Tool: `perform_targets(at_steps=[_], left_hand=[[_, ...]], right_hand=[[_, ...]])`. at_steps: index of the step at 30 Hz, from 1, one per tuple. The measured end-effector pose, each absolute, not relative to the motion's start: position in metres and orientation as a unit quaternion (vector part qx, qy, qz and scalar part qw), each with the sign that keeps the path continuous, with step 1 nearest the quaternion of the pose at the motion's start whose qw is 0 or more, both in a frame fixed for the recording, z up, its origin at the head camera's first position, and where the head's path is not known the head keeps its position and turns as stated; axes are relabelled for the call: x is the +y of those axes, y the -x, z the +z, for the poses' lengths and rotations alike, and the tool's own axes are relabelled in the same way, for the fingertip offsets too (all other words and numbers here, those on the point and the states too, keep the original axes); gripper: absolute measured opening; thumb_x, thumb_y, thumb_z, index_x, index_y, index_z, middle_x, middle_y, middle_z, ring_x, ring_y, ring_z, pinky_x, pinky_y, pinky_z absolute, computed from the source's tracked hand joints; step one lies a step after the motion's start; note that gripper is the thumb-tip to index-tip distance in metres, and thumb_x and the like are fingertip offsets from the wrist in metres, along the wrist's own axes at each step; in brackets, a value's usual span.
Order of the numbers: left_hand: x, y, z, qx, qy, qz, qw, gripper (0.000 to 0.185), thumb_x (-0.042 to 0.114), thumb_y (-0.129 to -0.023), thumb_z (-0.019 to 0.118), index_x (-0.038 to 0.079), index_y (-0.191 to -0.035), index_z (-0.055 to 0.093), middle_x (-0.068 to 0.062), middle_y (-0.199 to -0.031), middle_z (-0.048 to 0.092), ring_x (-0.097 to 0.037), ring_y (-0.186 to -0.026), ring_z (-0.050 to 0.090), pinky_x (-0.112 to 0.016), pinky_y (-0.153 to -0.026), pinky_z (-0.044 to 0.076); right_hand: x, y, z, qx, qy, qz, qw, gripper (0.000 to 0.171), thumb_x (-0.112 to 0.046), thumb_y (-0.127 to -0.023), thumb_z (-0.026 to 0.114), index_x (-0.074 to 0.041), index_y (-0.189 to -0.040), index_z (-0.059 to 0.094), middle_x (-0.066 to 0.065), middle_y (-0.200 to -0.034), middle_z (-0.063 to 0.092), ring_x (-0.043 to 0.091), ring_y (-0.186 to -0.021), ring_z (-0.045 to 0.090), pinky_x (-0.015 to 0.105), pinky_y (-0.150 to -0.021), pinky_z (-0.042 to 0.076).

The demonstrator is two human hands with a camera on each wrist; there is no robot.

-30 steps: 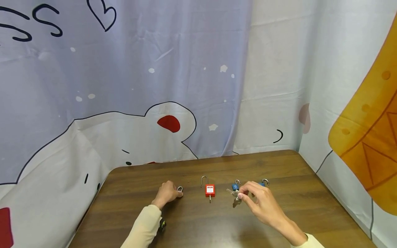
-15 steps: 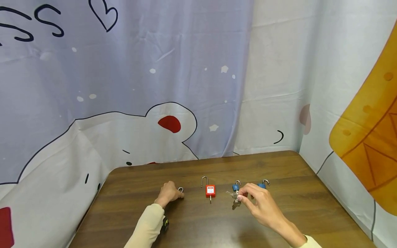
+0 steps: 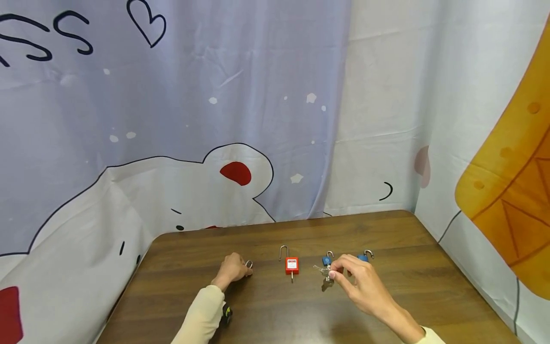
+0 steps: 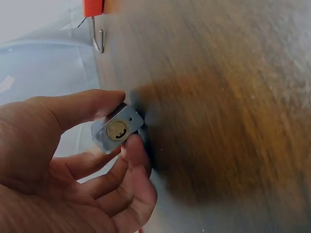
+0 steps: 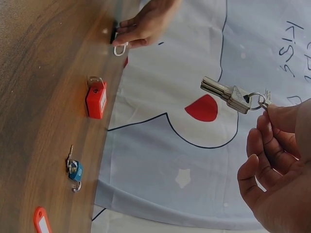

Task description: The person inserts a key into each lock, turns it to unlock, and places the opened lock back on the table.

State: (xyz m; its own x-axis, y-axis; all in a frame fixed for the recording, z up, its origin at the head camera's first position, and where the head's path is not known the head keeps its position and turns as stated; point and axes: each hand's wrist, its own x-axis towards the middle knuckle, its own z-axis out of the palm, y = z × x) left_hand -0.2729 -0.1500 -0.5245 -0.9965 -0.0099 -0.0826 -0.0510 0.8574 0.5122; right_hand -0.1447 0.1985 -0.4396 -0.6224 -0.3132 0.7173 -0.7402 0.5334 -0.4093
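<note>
cartoon-print curtains hang behind a brown wooden bench [image 3: 301, 310]. left hand [image 3: 231, 268] lies on the bench, thumb and fingers pinching a small padlock [image 4: 117, 129], keyhole end facing the wrist view, its shackle [image 3: 248, 263] poking out. right hand [image 3: 358, 282] hovers over the bench, fingertips pinching a ring of keys [image 5: 228, 94] that dangle free. between the hands lies a red padlock [image 3: 291, 264]; two blue padlocks [image 3: 327, 259] sit just beyond the right hand.
</note>
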Motion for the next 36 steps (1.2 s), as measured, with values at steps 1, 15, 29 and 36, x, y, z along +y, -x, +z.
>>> perform_targets(at_steps=[1,15,29,36], left_hand=[[-0.151,0.272,-0.524,0.962,0.014,0.271,0.037,0.033,0.022,-0.073,0.084,0.011,-0.058,0.057,0.001,-0.060,0.053,-0.016,-0.059,0.048,-0.027,-0.052,0.038],[-0.150,0.263,-0.505,0.950,-0.024,0.312,-0.013,0.027,0.020,-0.081,0.078,0.015,-0.062,0.059,0.008,-0.057,0.050,-0.012,-0.059,0.048,-0.025,-0.057,0.039],[-0.133,0.250,-0.469,0.917,-0.072,0.388,-0.060,0.015,0.022,-0.087,0.074,0.012,-0.082,0.064,0.002,-0.076,0.065,-0.009,-0.069,0.057,-0.024,-0.060,0.045],[-0.119,0.240,-0.447,0.891,-0.080,0.434,-0.102,0.015,0.024,-0.088,0.073,0.012,-0.086,0.066,0.001,-0.077,0.065,-0.008,-0.071,0.057,-0.023,-0.062,0.046]], right_hand=[[0.199,0.145,-0.439,-0.824,-0.319,0.363,0.296,0.009,-0.017,-0.090,0.070,-0.024,-0.090,0.065,-0.017,-0.087,0.064,-0.003,-0.076,0.053,0.012,-0.066,0.043],[0.199,0.146,-0.426,-0.828,-0.312,0.360,0.298,0.020,-0.006,-0.086,0.073,-0.024,-0.087,0.063,-0.017,-0.084,0.062,-0.004,-0.075,0.049,0.012,-0.067,0.039],[0.191,0.148,-0.405,-0.794,-0.327,0.382,0.341,0.025,0.001,-0.081,0.074,-0.021,-0.088,0.065,-0.012,-0.083,0.063,0.001,-0.074,0.051,0.015,-0.065,0.041],[0.189,0.146,-0.397,-0.805,-0.312,0.389,0.320,0.023,0.000,-0.084,0.073,-0.021,-0.087,0.064,-0.014,-0.082,0.062,-0.001,-0.073,0.049,0.013,-0.065,0.040]])
